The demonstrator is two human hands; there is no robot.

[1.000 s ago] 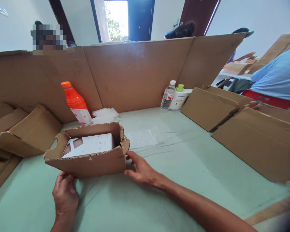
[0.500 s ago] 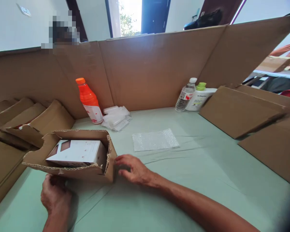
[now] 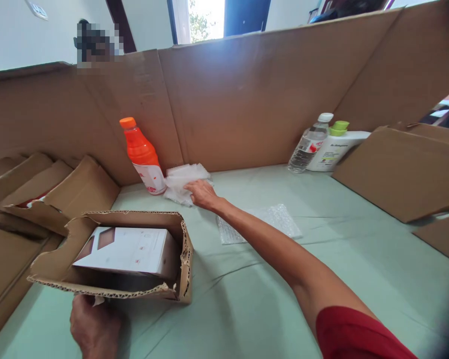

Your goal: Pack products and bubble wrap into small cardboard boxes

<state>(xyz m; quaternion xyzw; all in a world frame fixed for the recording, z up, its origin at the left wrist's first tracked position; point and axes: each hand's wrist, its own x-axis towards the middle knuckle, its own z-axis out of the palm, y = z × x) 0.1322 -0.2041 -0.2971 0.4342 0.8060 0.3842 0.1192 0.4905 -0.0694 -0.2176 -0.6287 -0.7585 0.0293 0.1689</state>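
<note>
We've got our right hand point(image 3: 203, 193) half-curled at the plastic sleeves point(image 3: 181, 178), arm point(image 3: 271, 245) stretched forward; can't tell if it's pinching. Our left hand point(image 3: 96, 326) meets the carton point(image 3: 187, 267), grip hidden.

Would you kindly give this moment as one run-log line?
left hand: at near side of open carton | right hand: at translucent wrap pile | white box: inside carton | bubble-wrap sheet: flat on table

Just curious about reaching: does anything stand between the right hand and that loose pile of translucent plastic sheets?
Nothing visible does: the bare right hand is at the right side of the translucent plastic pile. The orange, white-labelled bottle stands left of it, out of the way.
</note>
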